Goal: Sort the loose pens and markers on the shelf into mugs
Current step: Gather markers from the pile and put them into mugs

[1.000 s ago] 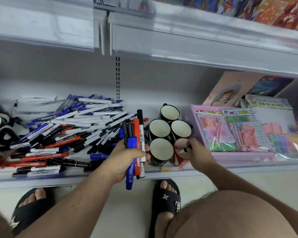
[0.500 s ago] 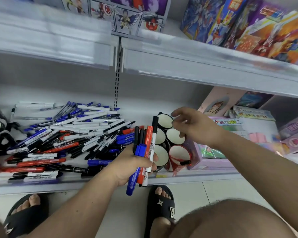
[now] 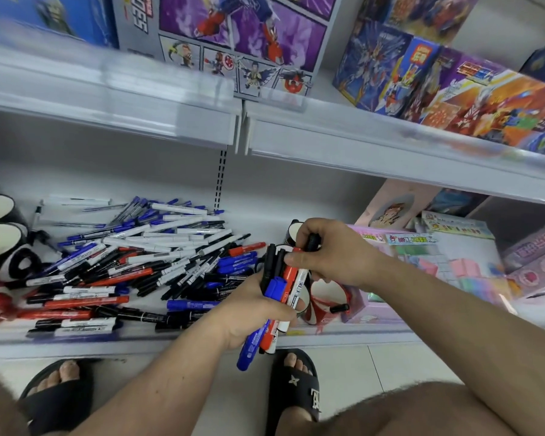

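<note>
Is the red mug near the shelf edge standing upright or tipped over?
Tipped over. The red mug lies on its side on the shelf, its white inside facing the camera and its black handle pointing right.

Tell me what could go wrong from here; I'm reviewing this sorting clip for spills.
The left hand grips a bundle of markers beyond the shelf edge; as the right hand pinches its top ends, a loosened grip could drop some to the floor. The red mug stands close beneath the hands near the edge, so a knock might tip it.

Bright, even light; motion-blurred upper edges
</note>
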A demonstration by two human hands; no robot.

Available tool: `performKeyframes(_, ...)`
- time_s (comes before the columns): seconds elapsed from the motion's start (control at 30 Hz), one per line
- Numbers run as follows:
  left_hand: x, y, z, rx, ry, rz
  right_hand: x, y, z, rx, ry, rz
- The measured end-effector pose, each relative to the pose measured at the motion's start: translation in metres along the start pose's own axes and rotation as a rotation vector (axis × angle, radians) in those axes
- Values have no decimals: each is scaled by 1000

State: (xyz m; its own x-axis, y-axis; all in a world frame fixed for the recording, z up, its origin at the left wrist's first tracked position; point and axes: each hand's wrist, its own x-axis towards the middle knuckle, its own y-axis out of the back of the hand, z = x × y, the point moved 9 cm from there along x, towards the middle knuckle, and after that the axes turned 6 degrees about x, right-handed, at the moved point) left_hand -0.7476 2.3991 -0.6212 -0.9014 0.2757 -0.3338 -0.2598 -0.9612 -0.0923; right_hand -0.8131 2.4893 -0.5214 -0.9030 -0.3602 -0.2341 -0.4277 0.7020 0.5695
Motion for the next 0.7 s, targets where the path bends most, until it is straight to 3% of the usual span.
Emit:
performKeyframes(0.17, -2, -4, 2, -56, 12, -19, 1, -2, 5, 21, -42, 6)
performKeyframes(0.33, -4, -1, -2, -348, 89, -5, -5, 30, 23, 285, -96, 63)
performKeyframes(0.57, 1, 19, -22, -538, 140, 167, -37, 106, 59, 627, -90, 351)
performKeyframes(0.7, 4, 16, -26, -529, 138, 188, -56, 123, 101, 430, -144, 554)
